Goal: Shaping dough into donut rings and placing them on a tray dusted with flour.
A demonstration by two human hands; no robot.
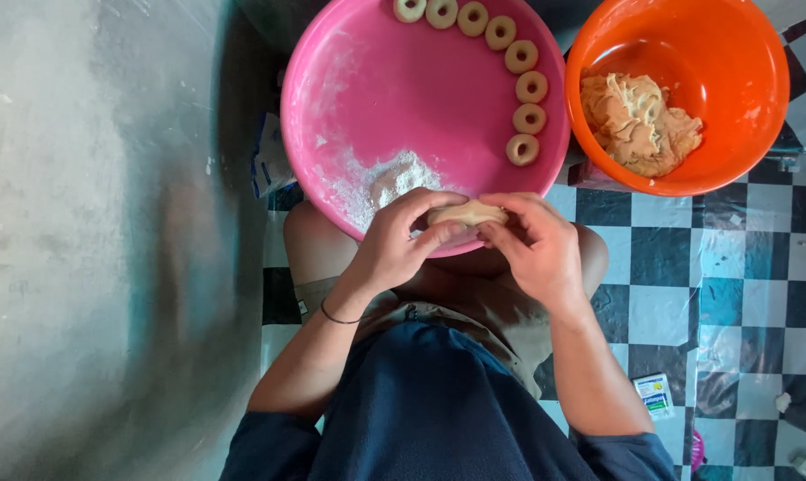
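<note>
View: looking straight down from the person's head at their lap, knees and two bare hands.
Left hand (401, 239): fingers curled round the left end of a dough piece (467, 213), thumb underneath, gripping it.
Right hand (535, 245): fingers closed over the right end of the same dough piece, pinching it from above.
Dough piece: pale, flattened and oval, held between both hands just over the near rim of the pink basin (403, 80).
Pink basin: large, round and shallow, resting against the person's knees; its inside is dusted white.
Flour heap (394, 183): a small white mound in the basin's near part, just beyond the left hand.
Dough rings (521, 55): eight small ring shapes lined up in a curve along the basin's far and right rim, each just beside the next.
Orange bowl (741, 62): round, standing just beside the pink basin at its right.
Dough lump (639, 123): a ragged, cream-coloured mass in the bottom of the orange bowl.
Floor (732, 294): black and white chequered covering on the right side; grey bare surface on the left.
Small packet (655, 395): white, lying on the chequered floor near the person's right arm.
Wrist: a thin dark band sits on the left wrist.
</note>
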